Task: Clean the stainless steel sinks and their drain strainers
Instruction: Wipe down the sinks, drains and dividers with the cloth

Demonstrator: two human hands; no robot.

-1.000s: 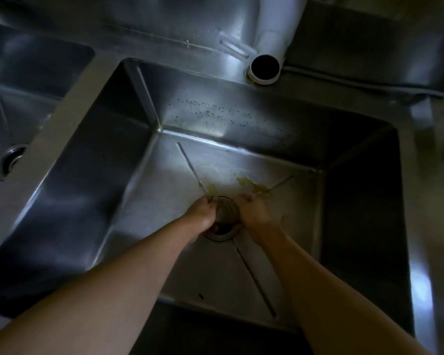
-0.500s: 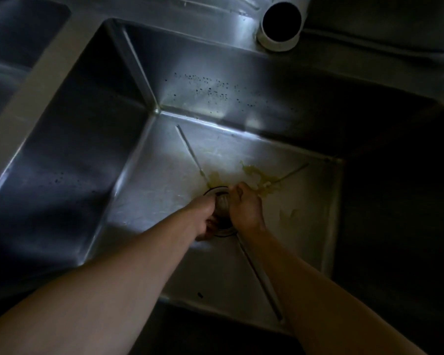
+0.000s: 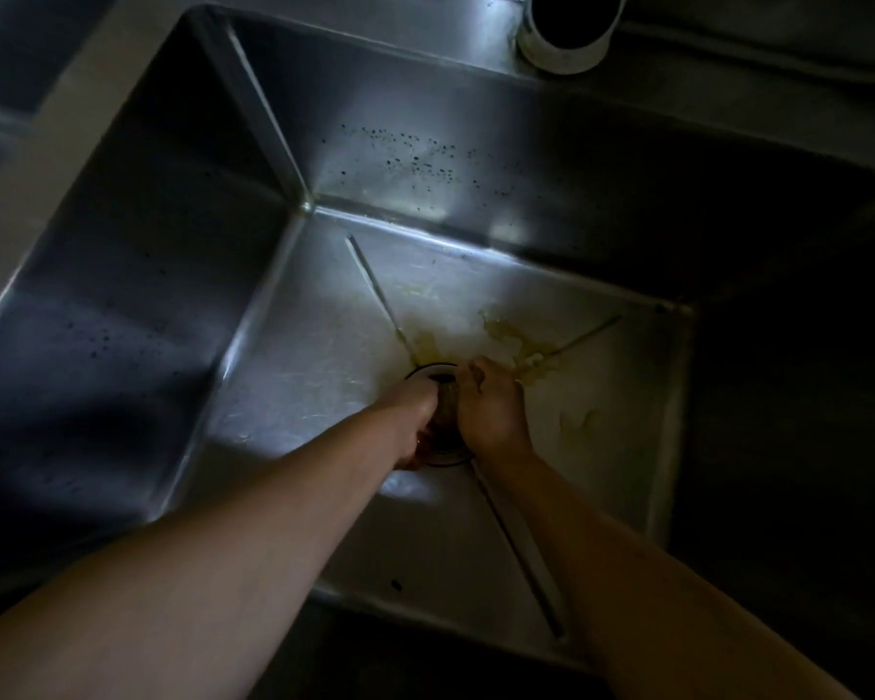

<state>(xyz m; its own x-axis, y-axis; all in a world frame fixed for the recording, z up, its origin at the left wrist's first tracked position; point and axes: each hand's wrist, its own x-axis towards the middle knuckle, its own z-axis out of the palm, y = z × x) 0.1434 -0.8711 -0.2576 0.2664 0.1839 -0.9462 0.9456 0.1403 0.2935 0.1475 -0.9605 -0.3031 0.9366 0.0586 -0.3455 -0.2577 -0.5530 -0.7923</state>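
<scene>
A deep stainless steel sink (image 3: 284,376) fills the view, dimly lit. At the middle of its floor lies the round drain with the strainer (image 3: 444,396), mostly covered by both hands. My left hand (image 3: 415,421) curls round the strainer's left side. My right hand (image 3: 491,406) curls round its right side, fingers bent over the top. Yellow-green residue (image 3: 516,341) is smeared on the floor just behind and right of the drain. Dark specks (image 3: 415,154) dot the back wall.
A white pipe mouth (image 3: 567,37) hangs over the back rim. A second sink basin (image 3: 16,53) lies at the far left beyond a steel divider. Embossed diagonal grooves (image 3: 521,553) run from the drain to the corners. The right side is in deep shadow.
The view has come closer and lower into the sink. Both hands have stayed on the drain strainer, drawn closer together around it.
</scene>
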